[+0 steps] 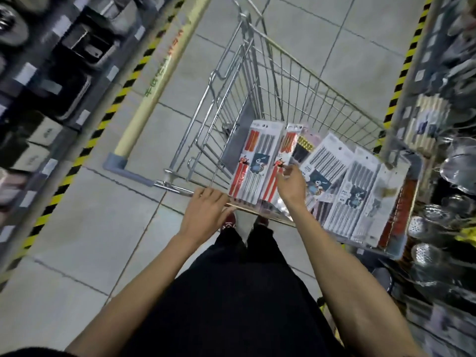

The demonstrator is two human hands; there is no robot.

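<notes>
Two hands work at the near end of a wire cart. Our left hand lies on the handle, fingers curled over the bar. Our right hand reaches over the handle to a row of chopstick packs that lie flat across the top of the cart. Its bent fingertips meet the second pack from the left, at that pack's right edge about midway along. Blur keeps us from telling whether they pinch the pack or only touch it. The first pack lies just left of it, clear of both hands. Ladles hang on the shelf at right.
</notes>
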